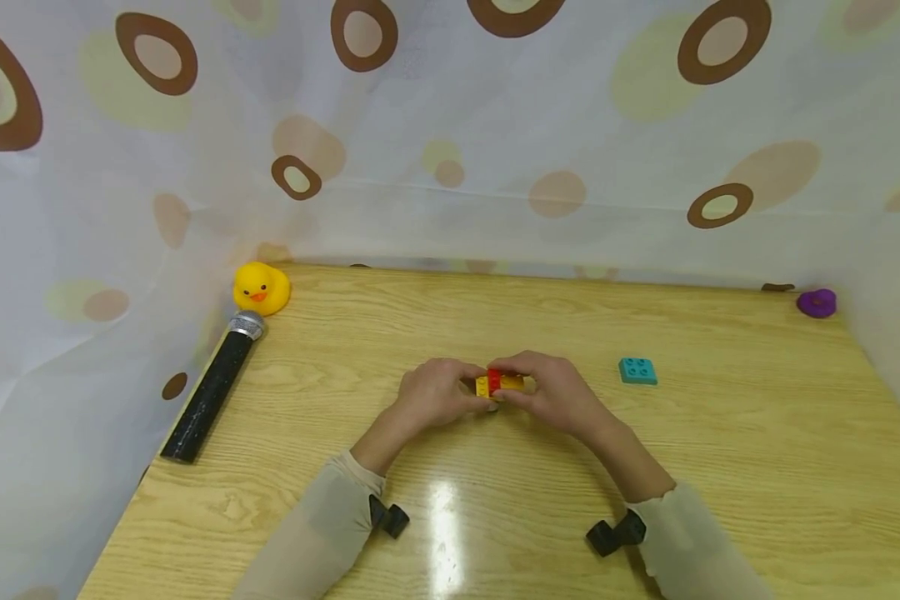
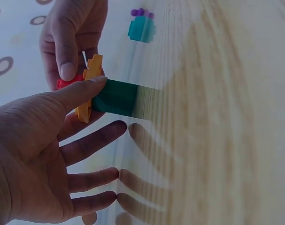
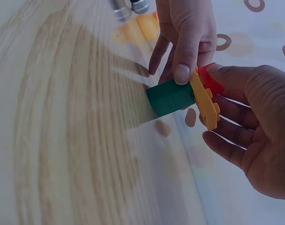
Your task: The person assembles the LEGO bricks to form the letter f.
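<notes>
Our left grip (image 2: 41,143), otherwise splayed, pinches the green block (image 2: 115,97) on the surface (image 1: 720,450); our right grip (image 3: 269,126) closes round the red block (image 3: 211,78) against the yellow piece (image 3: 204,101). We should press evenly and straight.

From above, I find the green piece (image 3: 172,98) mostly hidden beneath the yellow brick (image 3: 205,103), and the microphone (image 3: 139,6) cropped by the right wrist view's top edge.

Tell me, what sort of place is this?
Perhaps a screened-off play or demonstration corner, though what lies beyond is hidden. A circle-patterned sheet hangs behind the wood-grain table and along its sides, and a yellow rubber duck sits on top.
</notes>
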`<act>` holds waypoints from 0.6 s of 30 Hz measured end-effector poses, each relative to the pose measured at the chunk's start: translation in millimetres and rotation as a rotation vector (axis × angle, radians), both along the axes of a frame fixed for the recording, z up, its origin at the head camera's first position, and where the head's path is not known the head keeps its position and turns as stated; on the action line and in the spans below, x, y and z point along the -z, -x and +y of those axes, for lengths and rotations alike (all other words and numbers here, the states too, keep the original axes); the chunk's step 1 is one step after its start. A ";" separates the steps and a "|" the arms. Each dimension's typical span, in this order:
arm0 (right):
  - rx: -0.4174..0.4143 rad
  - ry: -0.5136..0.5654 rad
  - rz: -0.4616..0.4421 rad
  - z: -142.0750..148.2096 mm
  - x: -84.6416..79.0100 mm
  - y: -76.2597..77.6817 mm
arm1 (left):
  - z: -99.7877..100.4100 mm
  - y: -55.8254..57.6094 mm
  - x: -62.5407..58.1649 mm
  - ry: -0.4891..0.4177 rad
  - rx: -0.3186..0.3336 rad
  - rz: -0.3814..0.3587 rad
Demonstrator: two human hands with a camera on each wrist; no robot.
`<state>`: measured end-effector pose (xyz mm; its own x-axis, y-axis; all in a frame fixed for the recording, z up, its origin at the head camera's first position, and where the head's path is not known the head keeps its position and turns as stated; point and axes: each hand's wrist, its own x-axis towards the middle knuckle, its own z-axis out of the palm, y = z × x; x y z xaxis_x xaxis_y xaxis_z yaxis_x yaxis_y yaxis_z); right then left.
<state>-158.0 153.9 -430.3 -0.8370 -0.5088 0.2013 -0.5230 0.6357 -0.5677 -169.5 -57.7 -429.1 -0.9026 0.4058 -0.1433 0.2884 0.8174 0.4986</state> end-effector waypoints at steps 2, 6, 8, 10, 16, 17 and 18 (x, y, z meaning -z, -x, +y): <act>0.005 -0.002 0.005 -0.8 0.4 -0.6 | -0.2 -0.3 -0.5 0.000 -0.003 -0.004; 0.011 -0.016 0.019 -1.6 0.4 -1.6 | -0.4 -0.6 -0.6 0.007 -0.004 -0.008; 0.013 -0.022 0.020 -2.0 -0.1 -2.2 | -0.4 -0.5 -0.2 0.011 -0.001 -0.008; 0.016 -0.024 0.020 -2.0 -0.2 -2.5 | -0.3 -0.2 0.2 0.011 0.002 -0.007; 0.020 -0.024 0.019 -2.3 -0.7 -3.2 | -0.1 0.2 0.9 0.002 0.004 -0.011; 0.022 -0.024 0.019 -2.4 -1.0 -3.5 | -0.1 0.3 0.9 0.002 0.004 -0.012; 0.022 -0.025 0.018 -2.4 -1.1 -3.6 | -0.1 0.4 1.0 0.003 0.004 -0.011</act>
<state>-154.5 151.5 -429.2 -0.8443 -0.4954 0.2043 -0.5190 0.6608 -0.5422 -169.8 -57.8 -430.1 -0.8995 0.4087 -0.1545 0.2857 0.8177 0.4997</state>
